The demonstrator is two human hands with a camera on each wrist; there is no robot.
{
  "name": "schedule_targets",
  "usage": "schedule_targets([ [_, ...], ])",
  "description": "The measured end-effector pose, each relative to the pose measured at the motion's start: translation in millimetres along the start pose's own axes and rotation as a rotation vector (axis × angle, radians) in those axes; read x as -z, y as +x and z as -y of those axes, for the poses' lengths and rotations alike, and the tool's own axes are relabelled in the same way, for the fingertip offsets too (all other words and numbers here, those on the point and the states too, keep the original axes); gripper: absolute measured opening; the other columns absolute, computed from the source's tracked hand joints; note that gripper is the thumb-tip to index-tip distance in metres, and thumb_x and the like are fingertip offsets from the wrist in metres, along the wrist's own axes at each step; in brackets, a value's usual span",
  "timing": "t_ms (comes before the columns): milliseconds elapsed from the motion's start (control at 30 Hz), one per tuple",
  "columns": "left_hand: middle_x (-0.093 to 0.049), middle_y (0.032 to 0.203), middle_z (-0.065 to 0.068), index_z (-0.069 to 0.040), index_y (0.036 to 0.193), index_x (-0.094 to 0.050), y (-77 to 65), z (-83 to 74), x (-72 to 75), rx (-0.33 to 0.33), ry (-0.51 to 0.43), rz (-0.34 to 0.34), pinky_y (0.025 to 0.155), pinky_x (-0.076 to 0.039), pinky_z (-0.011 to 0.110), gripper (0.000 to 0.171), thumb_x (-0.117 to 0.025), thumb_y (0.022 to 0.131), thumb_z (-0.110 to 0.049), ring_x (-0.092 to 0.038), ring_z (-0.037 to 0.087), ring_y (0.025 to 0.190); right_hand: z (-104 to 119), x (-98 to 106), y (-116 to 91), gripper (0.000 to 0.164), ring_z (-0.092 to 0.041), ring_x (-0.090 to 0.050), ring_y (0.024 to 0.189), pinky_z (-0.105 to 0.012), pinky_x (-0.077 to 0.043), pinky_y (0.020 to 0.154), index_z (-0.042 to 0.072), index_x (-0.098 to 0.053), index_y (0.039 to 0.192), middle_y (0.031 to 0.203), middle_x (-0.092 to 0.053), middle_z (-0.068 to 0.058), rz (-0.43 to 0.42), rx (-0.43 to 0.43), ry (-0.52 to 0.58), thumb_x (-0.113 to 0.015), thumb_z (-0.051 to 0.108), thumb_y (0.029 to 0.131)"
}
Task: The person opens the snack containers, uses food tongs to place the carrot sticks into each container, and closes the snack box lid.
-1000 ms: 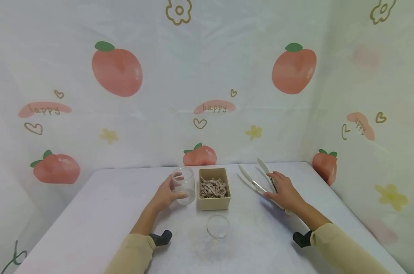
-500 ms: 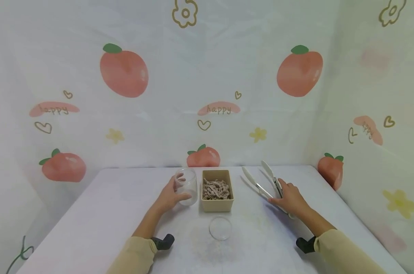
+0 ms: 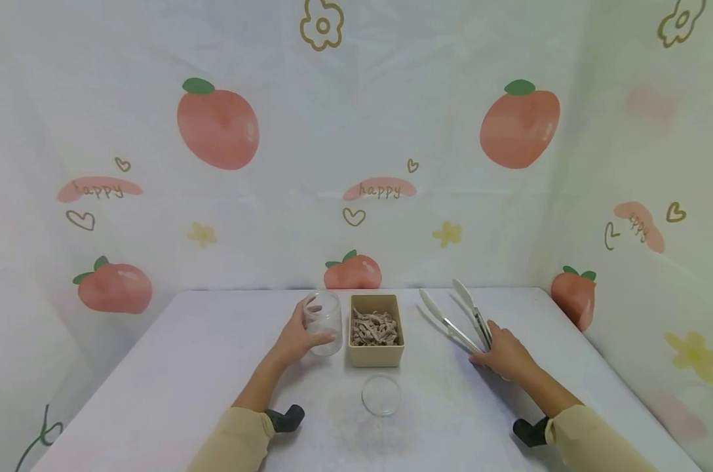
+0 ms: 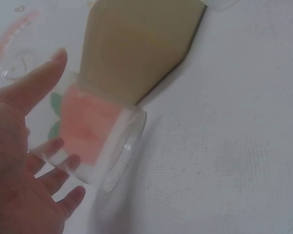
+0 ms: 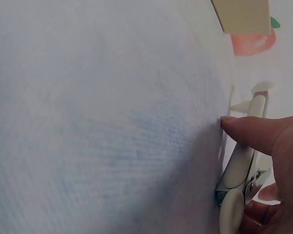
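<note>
left hand curls round the clear jar, perhaps steadying it beside the box; right hand grips the tongs, likely to control them.

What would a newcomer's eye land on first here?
Probably the big printed peaches on the white backdrop behind the table. Next, likely the tan box of brownish strips near the table's far edge, between the clear jar in the left hand and the tongs in the right hand.
</note>
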State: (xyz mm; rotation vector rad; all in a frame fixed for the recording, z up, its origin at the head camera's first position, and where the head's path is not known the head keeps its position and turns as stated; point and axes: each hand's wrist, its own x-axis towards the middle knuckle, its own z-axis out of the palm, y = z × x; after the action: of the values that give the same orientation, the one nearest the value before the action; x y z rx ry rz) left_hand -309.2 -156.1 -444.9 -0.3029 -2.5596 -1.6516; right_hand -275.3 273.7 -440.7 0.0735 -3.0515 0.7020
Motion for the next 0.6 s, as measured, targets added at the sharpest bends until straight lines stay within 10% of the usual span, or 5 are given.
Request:
schedule_targets([
  [600, -0.047, 0.143, 0.016, -0.014, 0.146, -0.032, 2.7, 2.7, -7.4, -0.121, -0.023, -0.076, 0.108, -0.032, 0.052, 0.09, -0.085, 0.074, -0.013, -0.044, 0.033, 0.131, -6.5, -0.6, -7.4, 0.076, -0.04, -0.056, 0.101, -0.056, -0.044, 0.086, -0.017, -0.046, 0.129, 0.117, -0.056, -0.033, -0.068, 0.005, 0.112, -0.081, 0.028, 0.078],
])
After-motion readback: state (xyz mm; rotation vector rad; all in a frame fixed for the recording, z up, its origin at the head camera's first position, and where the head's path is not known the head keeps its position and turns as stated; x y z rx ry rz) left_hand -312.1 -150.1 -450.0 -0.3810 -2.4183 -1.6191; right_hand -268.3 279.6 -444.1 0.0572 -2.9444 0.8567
